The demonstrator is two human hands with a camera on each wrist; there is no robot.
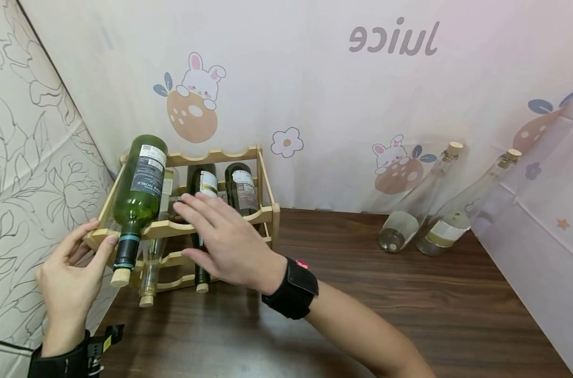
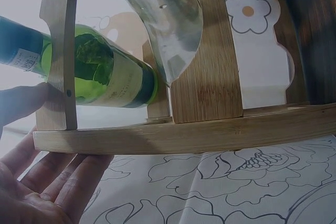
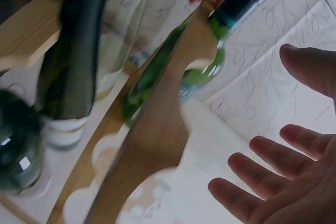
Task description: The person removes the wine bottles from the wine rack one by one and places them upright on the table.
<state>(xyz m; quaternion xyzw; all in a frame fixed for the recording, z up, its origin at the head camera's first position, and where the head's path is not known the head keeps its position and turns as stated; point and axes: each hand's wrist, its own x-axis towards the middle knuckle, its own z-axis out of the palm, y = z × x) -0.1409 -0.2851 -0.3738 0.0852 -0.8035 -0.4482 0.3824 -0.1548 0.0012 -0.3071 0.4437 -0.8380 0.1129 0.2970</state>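
A wooden wine rack [image 1: 214, 156] stands at the left of the table. On its top tier, at the left end, a green wine bottle [image 1: 142, 173] lies with its corked neck towards me. My left hand [image 1: 71, 273] grips the rack's front left corner, thumb beside that neck; in the left wrist view its fingers [image 2: 79, 182] lie along the outer side rail. My right hand [image 1: 234, 244] hovers over the front rail, fingers straight and holding nothing. Below lie a clear bottle [image 1: 150, 268] and a dark bottle [image 1: 201, 178]; another dark bottle [image 1: 241, 186] lies at the right.
Two corked clear bottles with pale labels, one [image 1: 411, 210] beside the other [image 1: 456, 220], stand at the back right of the brown wooden table [image 1: 343, 273]. Printed cloth [image 1: 286, 79] hangs behind, and a line-drawn flower sheet [image 1: 36, 173] borders the left side.
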